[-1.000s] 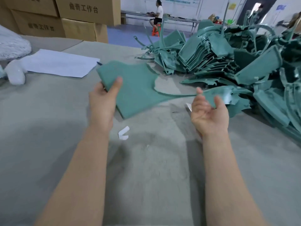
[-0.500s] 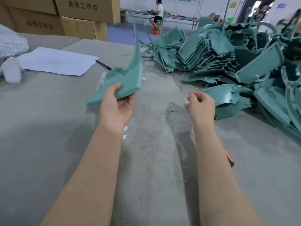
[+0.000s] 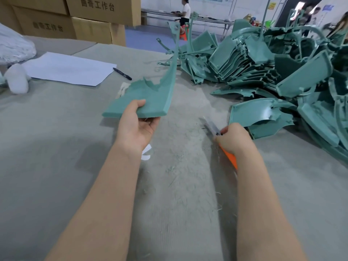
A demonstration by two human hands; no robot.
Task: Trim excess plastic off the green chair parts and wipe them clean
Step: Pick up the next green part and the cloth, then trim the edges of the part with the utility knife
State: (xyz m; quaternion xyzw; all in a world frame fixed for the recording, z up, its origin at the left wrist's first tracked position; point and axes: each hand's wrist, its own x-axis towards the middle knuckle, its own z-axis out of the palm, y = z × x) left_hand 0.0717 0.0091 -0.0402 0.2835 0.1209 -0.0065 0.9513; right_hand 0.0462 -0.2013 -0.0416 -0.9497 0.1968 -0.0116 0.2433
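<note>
The grey desk [image 3: 47, 147] fills most of the frame, its far edge running across the upper centre with blue floor beyond it. The widest bare stretch lies in the lower left and between the two forearms, while the right side is crowded by a pile of green chair parts [image 3: 282, 68], too many and too tangled to count. One green chair part [image 3: 150, 97] is held off the desk at centre frame, lying roughly flat with a thin arm curving up from its right edge. The left hand [image 3: 137, 127] grips its near edge, thumb on top and fingers curled underneath. To the lower right of it, apart from the part, the right hand [image 3: 233, 138] is closed round one utility knife [image 3: 228, 157], its orange handle showing below the fist and its blade pointing up-left toward the part. Green shavings litter the desk between the arms. One sheet of paper [image 3: 67, 68] and one black pen [image 3: 122, 73] lie upper left, before stacked cardboard boxes [image 3: 90, 29].
</note>
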